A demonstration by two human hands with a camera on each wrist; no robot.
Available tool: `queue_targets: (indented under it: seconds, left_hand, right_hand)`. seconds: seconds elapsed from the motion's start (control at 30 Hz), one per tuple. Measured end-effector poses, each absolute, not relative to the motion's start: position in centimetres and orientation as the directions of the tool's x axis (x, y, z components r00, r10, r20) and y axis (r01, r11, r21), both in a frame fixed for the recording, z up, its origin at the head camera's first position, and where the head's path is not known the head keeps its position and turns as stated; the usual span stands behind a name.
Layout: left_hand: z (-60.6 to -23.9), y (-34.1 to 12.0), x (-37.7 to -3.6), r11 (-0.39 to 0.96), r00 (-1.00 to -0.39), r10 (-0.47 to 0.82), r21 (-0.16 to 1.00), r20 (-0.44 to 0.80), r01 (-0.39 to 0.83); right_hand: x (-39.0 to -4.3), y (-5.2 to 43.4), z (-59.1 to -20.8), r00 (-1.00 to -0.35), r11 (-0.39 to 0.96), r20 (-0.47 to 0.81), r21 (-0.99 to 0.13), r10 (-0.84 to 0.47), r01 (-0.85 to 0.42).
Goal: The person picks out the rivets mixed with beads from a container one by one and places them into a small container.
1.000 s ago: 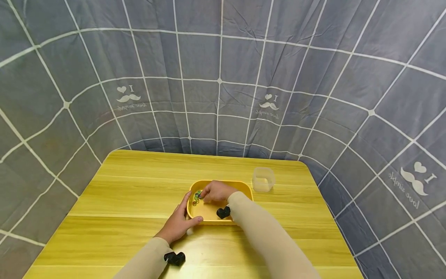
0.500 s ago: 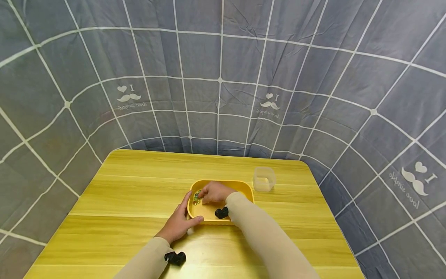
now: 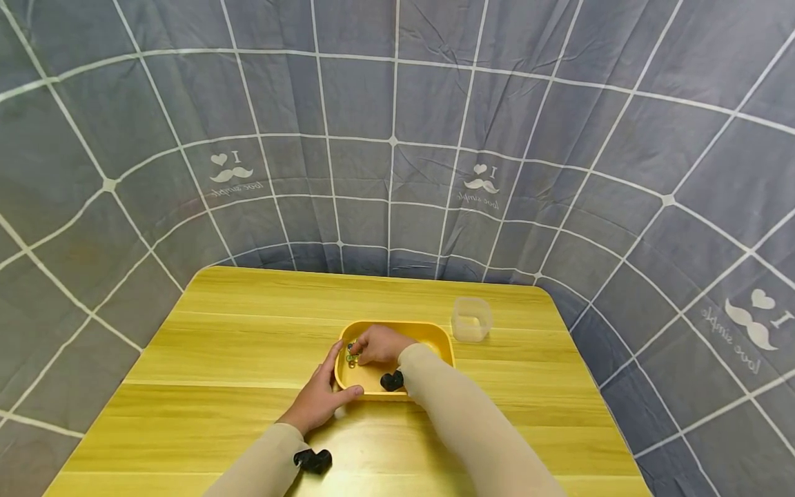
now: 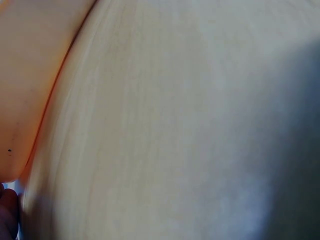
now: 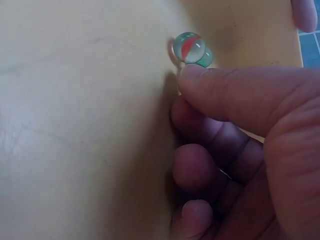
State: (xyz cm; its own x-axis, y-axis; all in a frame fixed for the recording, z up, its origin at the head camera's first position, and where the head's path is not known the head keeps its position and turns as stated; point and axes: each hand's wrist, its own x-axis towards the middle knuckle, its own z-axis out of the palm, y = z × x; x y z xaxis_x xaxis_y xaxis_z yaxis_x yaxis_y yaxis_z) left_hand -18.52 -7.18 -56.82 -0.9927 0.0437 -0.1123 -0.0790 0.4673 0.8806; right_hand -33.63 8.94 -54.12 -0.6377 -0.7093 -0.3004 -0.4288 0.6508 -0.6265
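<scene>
A shallow yellow tray (image 3: 397, 397) lies on the table. My left hand (image 3: 317, 400) holds it by its near left corner, fingers along the left side and thumb at the front rim. Inside, several glass marbles (image 3: 352, 364) are gathered at the left end. My right hand (image 3: 380, 345) reaches down into the tray over them. In the right wrist view its fingers are curled and the thumb tip (image 5: 192, 75) overlaps the lower edge of a clear marble with a red swirl (image 5: 189, 47). A green marble (image 5: 206, 59) shows behind it. I cannot tell whether the fingers pinch a marble.
A translucent plastic container (image 3: 470, 319) stands right of the tray, close to its far right corner. The wood-patterned table (image 3: 261, 331) ends at a grey gridded curtain (image 3: 422, 172) behind it. The left wrist view shows mostly tabletop beside the tray's outer wall (image 4: 30, 85).
My right hand has shifted slightly left and toward me, among the marbles. A few marbles have moved or become covered by its fingers. The left hand keeps its hold on the tray.
</scene>
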Motion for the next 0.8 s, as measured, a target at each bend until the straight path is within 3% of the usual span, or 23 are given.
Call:
queue_targets:
  seconds: [0.8]
  left_hand:
    - [-56.82, -7.34, -18.15, 0.451, -0.994, 0.051, 0.890, -0.101, -0.067]
  right_hand:
    - [-33.03, 8.81, -54.06, -0.638, 0.645, -0.271, -0.598, -0.721, -0.475]
